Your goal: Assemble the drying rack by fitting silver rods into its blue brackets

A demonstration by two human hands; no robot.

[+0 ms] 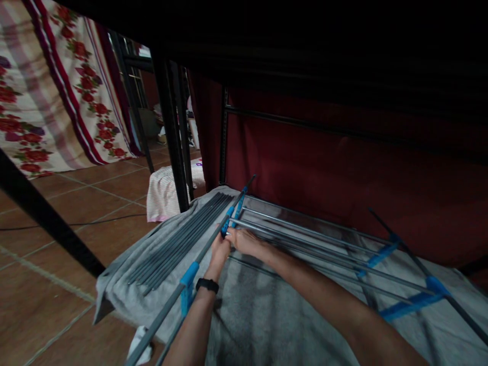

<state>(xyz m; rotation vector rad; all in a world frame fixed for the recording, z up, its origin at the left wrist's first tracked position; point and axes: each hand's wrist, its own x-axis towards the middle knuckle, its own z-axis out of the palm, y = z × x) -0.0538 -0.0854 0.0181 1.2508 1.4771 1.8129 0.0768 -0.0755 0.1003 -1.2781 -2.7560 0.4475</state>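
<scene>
Grey metal rods joined by blue plastic connectors form a partly assembled rack frame (312, 244) lying on a grey blanket (259, 325) spread over the tiled floor (76, 203). The person's left hand (220, 250), a black wristband (207, 285) on its wrist, has its grip closed around a long grey rod (206, 244) that runs diagonally from the lower left towards the red curtain (343, 168). The right hand (244, 240) sits just beside the left one, its fingers wrapped about the end of a crosswise rod where that rod meets a blue connector (227, 217). A bundle of loose grey rods (183, 234) lies side by side on the blanket to the left of the hands. Black uprights (171, 127) of a frame stand behind them, with a pale folded cloth (163, 195) at their foot. A floral sheet (57, 86) hangs at the far left.
</scene>
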